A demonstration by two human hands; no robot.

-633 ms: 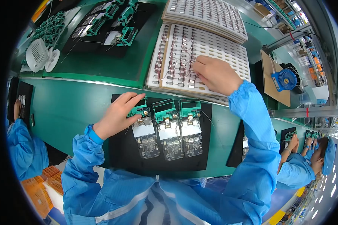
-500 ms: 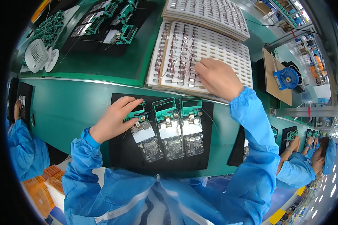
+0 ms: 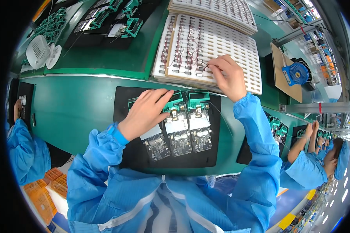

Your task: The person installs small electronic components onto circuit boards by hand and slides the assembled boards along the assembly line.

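Hands: left hand (image 3: 146,112) lies flat, fingers spread, over the leftmost of three circuit boards (image 3: 179,130), probably steadying it; right hand (image 3: 230,75) pinches a small wired part (image 3: 203,66) out of the white tray (image 3: 245,52), I think, it's tiny.
Placement: boards sit side by side on a black mat (image 3: 124,101) at the near edge of the green belt (image 3: 77,108); tray just past the far edge.
Room: belt's pretty open left of the mat.

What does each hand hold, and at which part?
Right hand pinches a small wired part by its wire, at the white tray. Left hand holds nothing; it rests on a circuit board.
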